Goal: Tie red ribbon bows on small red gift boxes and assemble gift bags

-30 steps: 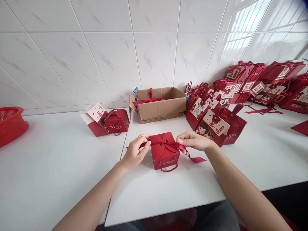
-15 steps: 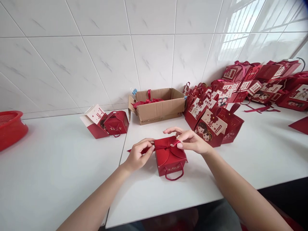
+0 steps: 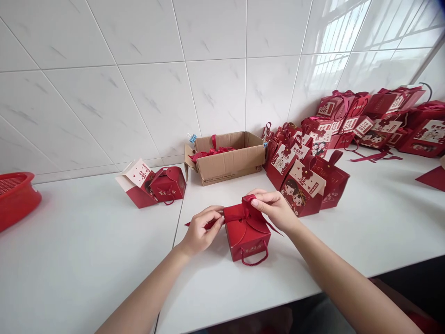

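A small red gift box [image 3: 247,241] stands on the white table in front of me, its twisted cord handle hanging at the near side. Across its top lies a red ribbon [image 3: 235,216], gathered near the middle. At the box's left edge my left hand [image 3: 203,229] pinches the ribbon between thumb and fingers, with a pointed ribbon end sticking out to the left. My right hand [image 3: 273,208] grips a raised loop of ribbon above the top right of the box. Another ribbon tail slants out on the box's right side.
Behind stands an open cardboard box [image 3: 231,162] holding red ribbons. Two gift boxes [image 3: 170,183] sit at the left, beyond them a red plastic basket [image 3: 17,199]. Many red gift boxes [image 3: 306,188] fill the right, some stacked against the tiled wall.
My right hand has closed on the ribbon and lifted it into an upright loop. A ribbon tail now shows further out on the right. My left hand stays at the left edge.
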The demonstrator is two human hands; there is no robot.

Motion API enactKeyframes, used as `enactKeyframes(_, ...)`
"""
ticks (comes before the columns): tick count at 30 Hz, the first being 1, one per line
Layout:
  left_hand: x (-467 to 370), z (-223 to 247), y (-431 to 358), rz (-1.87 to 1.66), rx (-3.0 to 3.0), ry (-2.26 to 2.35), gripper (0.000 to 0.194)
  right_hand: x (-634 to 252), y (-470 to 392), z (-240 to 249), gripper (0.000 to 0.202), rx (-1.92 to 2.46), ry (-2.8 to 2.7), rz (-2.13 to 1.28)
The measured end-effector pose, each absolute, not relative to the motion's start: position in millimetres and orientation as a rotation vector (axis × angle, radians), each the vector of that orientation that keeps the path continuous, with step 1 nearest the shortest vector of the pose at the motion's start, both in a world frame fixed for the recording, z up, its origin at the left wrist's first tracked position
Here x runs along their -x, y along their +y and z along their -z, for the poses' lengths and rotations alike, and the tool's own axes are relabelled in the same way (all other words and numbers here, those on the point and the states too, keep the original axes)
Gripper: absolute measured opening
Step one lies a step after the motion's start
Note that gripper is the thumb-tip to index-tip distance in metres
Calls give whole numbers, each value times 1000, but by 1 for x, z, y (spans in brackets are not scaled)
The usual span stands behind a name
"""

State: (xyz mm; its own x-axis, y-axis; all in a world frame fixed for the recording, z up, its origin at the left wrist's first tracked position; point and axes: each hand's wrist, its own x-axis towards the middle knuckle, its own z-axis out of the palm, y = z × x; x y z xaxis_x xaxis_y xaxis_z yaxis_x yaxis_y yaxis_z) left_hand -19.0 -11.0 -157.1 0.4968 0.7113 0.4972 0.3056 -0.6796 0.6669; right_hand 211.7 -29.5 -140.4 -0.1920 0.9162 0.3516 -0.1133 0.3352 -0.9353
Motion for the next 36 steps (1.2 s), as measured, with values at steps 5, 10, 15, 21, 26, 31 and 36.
enactKeyframes(5,22,156,-10,-1102,-2295,835,18,-207,-36,136,28,836,-1429,-1161)
enactKeyframes(10,13,127,-15,-1420,-2232,998,11,-207,-38,130,28,844,-1453,-1155)
enactKeyframes(15,-20,88,-22,-1134,-2168,1107,27,-207,-35,134,22,823,-1488,-1071)
enactKeyframes(21,-44,88,-27,-1029,-2028,1088,18,-205,-30,141,22,869,-1451,-982)
enactKeyframes(26,-47,92,-30,-1235,-1956,1130,15,-203,-28,143,31,833,-1300,-1062)
enactKeyframes(31,-49,93,-30,-1281,-2009,1110,15,-203,-32,138,26,872,-1440,-1075)
enactKeyframes(36,-50,93,-33,-1342,-1999,1085,13,-203,-32,139,20,837,-1483,-1070)
